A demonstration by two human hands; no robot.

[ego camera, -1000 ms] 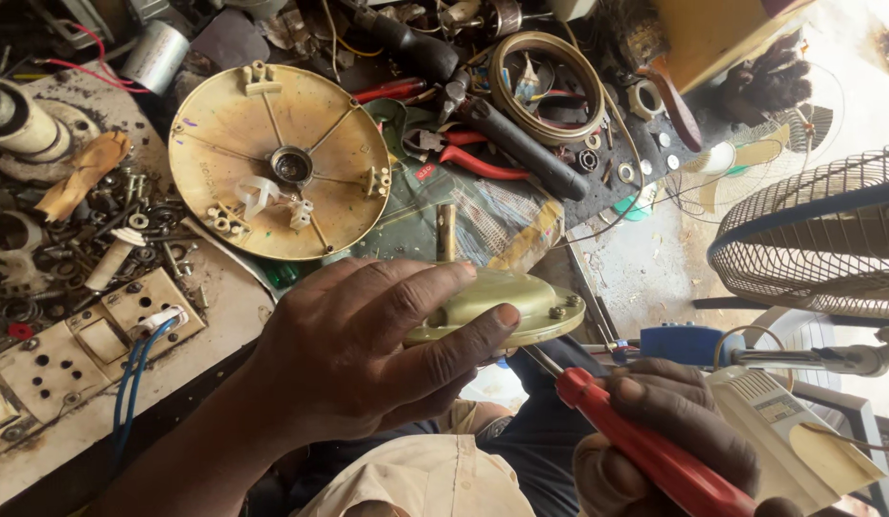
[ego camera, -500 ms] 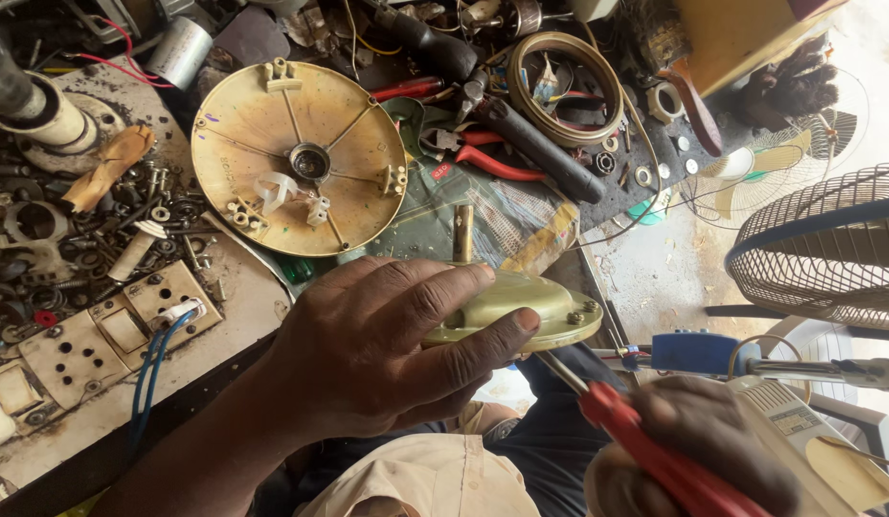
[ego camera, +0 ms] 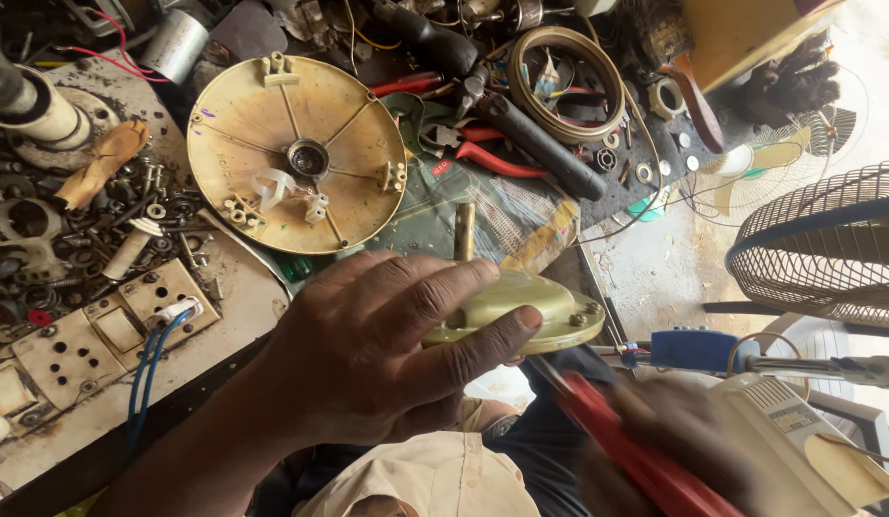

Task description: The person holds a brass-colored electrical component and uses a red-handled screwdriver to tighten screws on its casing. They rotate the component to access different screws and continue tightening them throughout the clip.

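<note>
One motor housing [ego camera: 521,311], one screwdriver [ego camera: 636,455], two hands.

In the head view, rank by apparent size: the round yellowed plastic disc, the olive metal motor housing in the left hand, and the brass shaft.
1. Round yellowed plastic disc
2. Olive metal motor housing, though it is nearer and partly covered by the left hand
3. Brass shaft

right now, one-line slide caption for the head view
Left hand grips a pale green domed metal housing while the blurred right hand holds a red-handled tool at its underside.
</note>
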